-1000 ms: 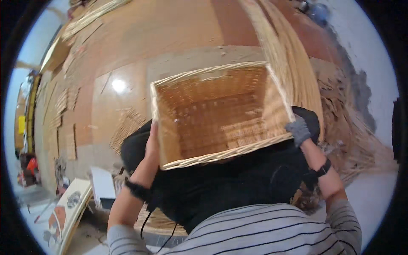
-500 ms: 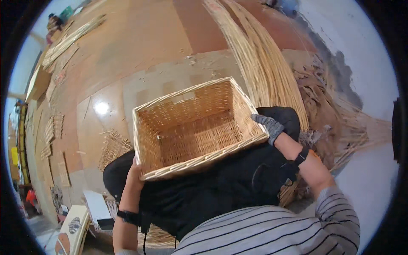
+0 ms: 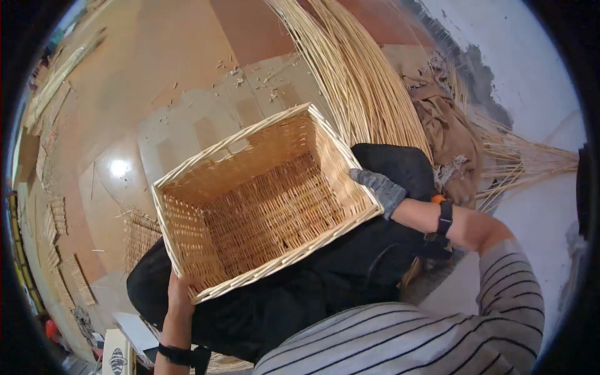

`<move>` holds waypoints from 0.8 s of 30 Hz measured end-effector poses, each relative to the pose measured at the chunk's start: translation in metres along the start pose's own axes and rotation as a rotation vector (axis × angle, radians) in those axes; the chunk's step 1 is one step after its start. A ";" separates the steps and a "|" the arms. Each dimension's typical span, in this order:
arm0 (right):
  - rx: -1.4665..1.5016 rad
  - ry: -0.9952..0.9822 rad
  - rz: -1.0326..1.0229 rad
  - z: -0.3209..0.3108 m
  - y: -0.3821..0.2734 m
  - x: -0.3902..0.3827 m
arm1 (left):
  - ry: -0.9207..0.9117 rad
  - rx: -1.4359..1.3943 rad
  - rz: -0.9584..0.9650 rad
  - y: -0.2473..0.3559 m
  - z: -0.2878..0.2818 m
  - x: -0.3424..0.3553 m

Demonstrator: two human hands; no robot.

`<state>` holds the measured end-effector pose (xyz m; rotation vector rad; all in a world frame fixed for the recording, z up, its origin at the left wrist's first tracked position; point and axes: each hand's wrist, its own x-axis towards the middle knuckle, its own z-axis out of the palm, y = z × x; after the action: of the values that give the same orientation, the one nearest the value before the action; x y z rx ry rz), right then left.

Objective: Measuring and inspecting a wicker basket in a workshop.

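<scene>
A rectangular wicker basket (image 3: 269, 206) of pale woven canes rests over my black-clad lap, its hollow facing up toward me. It sits tilted, the right end higher in view than the left. In its far wall is a small handle slot. My left hand (image 3: 180, 292), bare, grips the near left corner, with the fingers mostly hidden by the wall. At the right end my right hand (image 3: 382, 189), in a grey glove, clasps the rim, fingertips over the edge. Loose bits are not visible inside the basket.
Long bundles of pale canes (image 3: 356, 75) lie beyond the basket to the right, beside a brown cloth (image 3: 447, 122). Woven panels (image 3: 139, 240) lie on the floor at left. Cane scraps (image 3: 237, 78) litter the far floor. A white wall (image 3: 531, 69) rises at right.
The basket has shifted left and turned counterclockwise, its left end coming lower and nearer. Both hands have moved along with it, still holding. The view has also swung a little.
</scene>
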<state>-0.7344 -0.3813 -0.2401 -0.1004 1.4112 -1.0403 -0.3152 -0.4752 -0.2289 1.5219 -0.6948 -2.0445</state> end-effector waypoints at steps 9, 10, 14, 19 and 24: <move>-0.039 0.012 -0.038 -0.009 0.008 -0.007 | 0.034 -0.104 0.003 0.000 0.004 0.003; -0.046 0.017 -0.029 -0.016 0.011 -0.007 | 0.035 -0.111 -0.006 0.002 0.008 0.002; -0.065 0.032 -0.013 -0.004 0.001 -0.014 | 0.065 -0.160 0.007 0.001 0.006 0.004; 0.091 0.008 0.104 0.011 -0.010 -0.016 | 0.191 -0.125 -0.054 -0.001 0.003 0.004; -0.106 0.105 -0.029 -0.029 0.016 -0.003 | 0.146 -0.145 -0.043 -0.004 -0.001 0.006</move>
<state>-0.7493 -0.3560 -0.2546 -0.1460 1.5648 -1.0065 -0.3163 -0.4758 -0.2357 1.5949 -0.4509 -1.9454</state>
